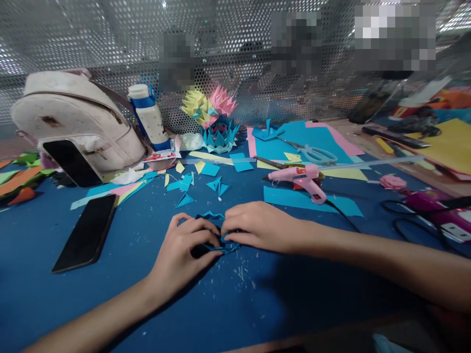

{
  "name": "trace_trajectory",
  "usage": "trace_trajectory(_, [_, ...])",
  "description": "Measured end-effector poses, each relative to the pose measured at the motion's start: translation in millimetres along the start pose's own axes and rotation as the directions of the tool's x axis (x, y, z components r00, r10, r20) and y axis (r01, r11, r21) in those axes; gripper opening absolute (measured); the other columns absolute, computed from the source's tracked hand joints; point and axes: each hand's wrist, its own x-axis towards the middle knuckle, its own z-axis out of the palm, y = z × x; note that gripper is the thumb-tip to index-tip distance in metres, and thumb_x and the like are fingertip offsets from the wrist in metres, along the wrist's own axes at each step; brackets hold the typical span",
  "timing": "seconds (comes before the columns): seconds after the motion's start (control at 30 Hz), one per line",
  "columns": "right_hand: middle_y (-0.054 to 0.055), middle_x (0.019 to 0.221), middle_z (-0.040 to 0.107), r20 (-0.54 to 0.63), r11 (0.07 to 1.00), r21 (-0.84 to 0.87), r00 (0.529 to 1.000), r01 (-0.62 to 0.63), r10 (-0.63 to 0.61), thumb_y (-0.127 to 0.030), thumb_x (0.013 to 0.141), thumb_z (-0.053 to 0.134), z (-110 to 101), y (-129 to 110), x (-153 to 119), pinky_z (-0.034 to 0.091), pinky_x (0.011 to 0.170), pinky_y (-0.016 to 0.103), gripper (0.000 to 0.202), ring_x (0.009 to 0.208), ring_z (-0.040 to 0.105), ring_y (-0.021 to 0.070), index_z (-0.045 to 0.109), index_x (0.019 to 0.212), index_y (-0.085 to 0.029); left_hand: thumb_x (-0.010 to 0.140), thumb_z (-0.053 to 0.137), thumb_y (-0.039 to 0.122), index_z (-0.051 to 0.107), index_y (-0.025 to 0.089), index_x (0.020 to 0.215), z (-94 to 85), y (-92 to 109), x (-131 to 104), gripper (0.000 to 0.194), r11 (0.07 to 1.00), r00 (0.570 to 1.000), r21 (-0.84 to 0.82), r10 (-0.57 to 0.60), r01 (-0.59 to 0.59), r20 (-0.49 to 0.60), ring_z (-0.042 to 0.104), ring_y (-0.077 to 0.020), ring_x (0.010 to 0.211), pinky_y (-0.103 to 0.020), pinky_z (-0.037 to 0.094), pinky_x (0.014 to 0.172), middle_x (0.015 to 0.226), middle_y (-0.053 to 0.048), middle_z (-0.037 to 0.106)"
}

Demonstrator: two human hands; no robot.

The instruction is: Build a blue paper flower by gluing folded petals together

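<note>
Both hands are at a small ring of folded blue paper [210, 215] with pointed edges, low on the blue table. My left hand [187, 240] curls its fingers and thumb around the ring's left side. My right hand [257, 225] pinches the ring's right side, fingers pressed inward. Fingers cover much of the paper. Just beyond lie loose folded blue triangles [218, 186] and another blue triangle [184, 200]. Farther back stands a finished-looking paper piece with a blue pointed base [221, 135], a yellow flower [196, 107] and a pink flower [222, 100].
A pink glue gun [300, 177] with a black cord lies right of centre, near light blue scissors [316, 154] and blue sheets [301, 139]. At left are a phone [86, 230], a pale backpack [77, 117] and a bottle [147, 115]. A purple tool [437, 208] sits far right.
</note>
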Motion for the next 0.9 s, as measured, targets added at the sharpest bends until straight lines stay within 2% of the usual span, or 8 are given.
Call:
trace_trajectory(0.23, [0.004,0.091,0.071,-0.039,0.990,0.138,0.999,-0.002,0.008,-0.016,0.091,0.061,0.8,4.0,3.8,0.043,0.075,0.024,0.012,0.085,0.064,0.0152,0.072,0.096,-0.016,0.085,0.074,0.020,0.071,0.031,0.093,0.5,-0.5,-0.2,0.014,1.000,0.999,-0.023,0.015,-0.016,-0.030,0.065,-0.0152,0.085,-0.042,0.028,0.096,0.094,0.007,0.074])
trace_trajectory(0.37, [0.002,0.083,0.070,-0.028,0.978,0.210,1.000,-0.007,0.013,-0.021,0.089,0.066,-2.0,7.1,5.3,0.042,0.069,0.022,0.010,0.075,0.062,0.0129,0.073,0.094,-0.016,0.087,0.072,0.022,0.072,0.031,0.092,0.4,-0.1,0.2,0.010,1.000,0.999,-0.016,0.018,-0.018,-0.034,0.065,-0.0155,0.085,-0.042,0.029,0.096,0.093,0.006,0.074])
trace_trajectory(0.5, [0.000,0.078,0.068,-0.035,0.974,0.227,0.999,0.000,0.008,-0.015,0.085,0.067,-2.8,8.6,6.1,0.041,0.066,0.021,0.009,0.070,0.060,0.0111,0.074,0.092,-0.016,0.091,0.067,0.027,0.071,0.031,0.093,-0.2,0.2,-0.1,0.006,1.000,0.999,-0.004,0.021,-0.021,-0.036,0.065,-0.0169,0.085,-0.043,0.030,0.097,0.094,0.003,0.074])
trace_trajectory(0.63, [0.002,0.083,0.069,-0.063,0.986,0.162,0.998,0.040,-0.031,-0.012,0.087,0.064,-1.6,6.8,4.0,0.042,0.072,0.022,0.011,0.078,0.062,0.0129,0.074,0.091,-0.017,0.091,0.065,0.023,0.068,0.028,0.089,-2.1,0.9,-1.0,0.007,0.997,0.997,0.056,0.064,-0.061,-0.048,0.064,-0.0159,0.084,-0.043,0.028,0.099,0.093,0.004,0.073])
trace_trajectory(0.77, [0.003,0.084,0.067,-0.077,0.998,-0.007,0.995,0.068,-0.069,-0.015,0.091,0.061,-0.3,3.1,-0.4,0.041,0.070,0.023,0.012,0.083,0.060,0.0156,0.072,0.092,-0.018,0.095,0.057,0.016,0.066,0.027,0.086,-3.8,3.3,-1.1,0.017,0.961,0.980,0.219,0.187,-0.167,-0.075,0.060,-0.0143,0.075,-0.043,0.027,0.097,0.087,0.006,0.072])
trace_trajectory(0.9, [0.004,0.085,0.066,-0.053,0.991,-0.107,0.995,0.081,-0.087,-0.017,0.093,0.058,-1.2,0.0,-2.6,0.040,0.068,0.024,0.012,0.084,0.059,0.0165,0.070,0.090,-0.016,0.098,0.054,0.018,0.065,0.026,0.083,-3.5,5.7,-1.1,0.020,0.917,0.964,0.337,0.254,-0.212,-0.083,0.054,-0.0143,0.068,-0.043,0.028,0.096,0.076,0.006,0.069])
